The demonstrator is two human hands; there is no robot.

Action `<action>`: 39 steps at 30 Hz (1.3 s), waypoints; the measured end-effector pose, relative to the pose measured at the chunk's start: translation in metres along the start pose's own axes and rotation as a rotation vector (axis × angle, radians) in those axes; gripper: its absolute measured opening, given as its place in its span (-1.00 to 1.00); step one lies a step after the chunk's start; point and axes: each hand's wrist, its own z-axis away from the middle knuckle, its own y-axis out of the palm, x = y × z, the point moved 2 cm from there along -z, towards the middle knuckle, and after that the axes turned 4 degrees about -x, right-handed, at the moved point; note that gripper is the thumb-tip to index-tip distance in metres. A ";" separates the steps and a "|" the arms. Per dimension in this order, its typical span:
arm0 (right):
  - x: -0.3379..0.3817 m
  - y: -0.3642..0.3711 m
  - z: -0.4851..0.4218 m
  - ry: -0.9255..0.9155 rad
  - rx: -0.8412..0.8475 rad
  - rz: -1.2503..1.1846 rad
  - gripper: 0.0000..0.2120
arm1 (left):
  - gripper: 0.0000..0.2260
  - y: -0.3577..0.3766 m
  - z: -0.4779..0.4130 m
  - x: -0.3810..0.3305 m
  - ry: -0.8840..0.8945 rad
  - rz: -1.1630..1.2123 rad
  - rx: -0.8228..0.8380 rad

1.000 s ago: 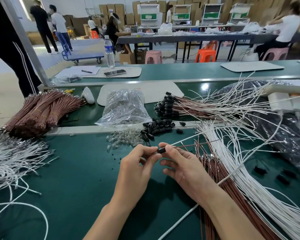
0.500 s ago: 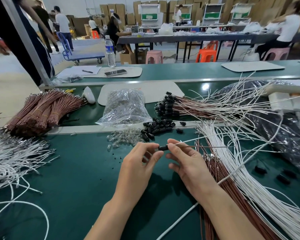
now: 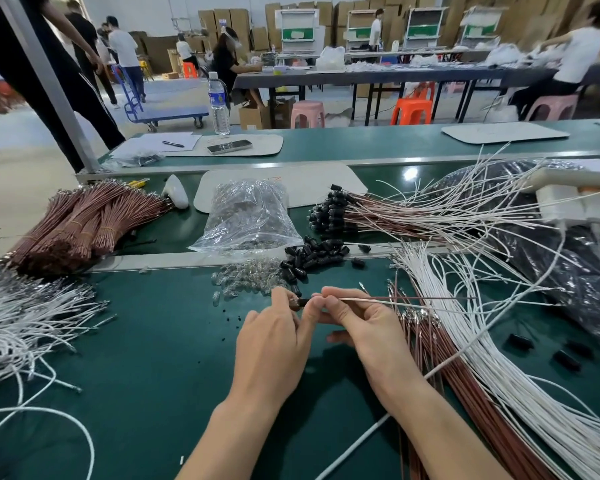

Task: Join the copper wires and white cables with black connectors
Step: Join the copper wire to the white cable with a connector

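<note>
A small black connector point(image 3: 301, 302) sits between my two hands above the green table point(image 3: 146, 358). My left hand point(image 3: 274, 337) pinches its left end. My right hand point(image 3: 357, 323) pinches its right end, where a copper wire point(image 3: 430, 298) and a white cable point(image 3: 368, 299) run out to the right. Loose black connectors point(image 3: 312, 257) lie in a heap just beyond my hands. Loose copper wires point(image 3: 440, 372) and white cables point(image 3: 492, 355) fan across the table on the right.
Bundled copper wires point(image 3: 80, 226) lie at the left, white cables point(image 3: 25, 317) in front of them. A clear plastic bag point(image 3: 250, 216), small clear bulbs point(image 3: 246, 278) and finished assemblies point(image 3: 340, 213) lie ahead. A black bag point(image 3: 575, 271) fills the right. People work beyond.
Both hands have lifted slightly and drawn closer together on the connector. The wires now point level to the right.
</note>
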 end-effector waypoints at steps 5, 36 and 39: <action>-0.003 -0.001 -0.001 -0.002 -0.055 -0.005 -0.88 | -0.52 0.003 0.000 0.004 -0.050 -0.086 -0.011; -0.008 0.000 -0.002 -0.036 0.027 0.064 -0.91 | -0.57 0.009 -0.003 0.004 0.017 -0.189 0.016; -0.008 -0.002 -0.003 -0.023 0.031 0.044 -0.91 | -0.58 0.009 -0.005 0.004 0.036 -0.207 0.036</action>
